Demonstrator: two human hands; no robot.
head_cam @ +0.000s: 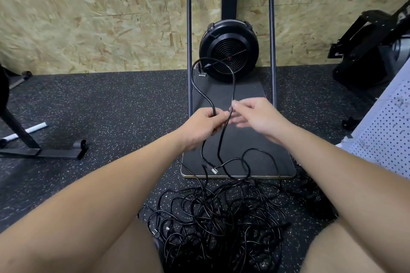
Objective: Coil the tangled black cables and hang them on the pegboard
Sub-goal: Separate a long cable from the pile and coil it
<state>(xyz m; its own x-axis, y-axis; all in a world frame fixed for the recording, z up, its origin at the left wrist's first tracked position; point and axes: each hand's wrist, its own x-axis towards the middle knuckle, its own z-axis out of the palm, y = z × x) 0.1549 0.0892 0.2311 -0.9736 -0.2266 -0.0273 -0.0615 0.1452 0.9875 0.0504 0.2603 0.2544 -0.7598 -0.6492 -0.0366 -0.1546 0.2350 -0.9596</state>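
Black cable (pixel 233 77) looped up, pinched in left hand (pixel 205 125) to anchor the coil, apparently fed by blurred right hand (pixel 255 115), grip unclear.

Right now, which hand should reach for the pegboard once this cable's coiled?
Right. The right hand is nearer the white pegboard at the right edge, and its grip on the cable loop looks light. The left hand holds the loop firmly.

Two bare forearms are seen, with no sleeves, watch or rings shown on the left hand (pixel 203 127) or right hand (pixel 258 117). Bare thighs are seen below.
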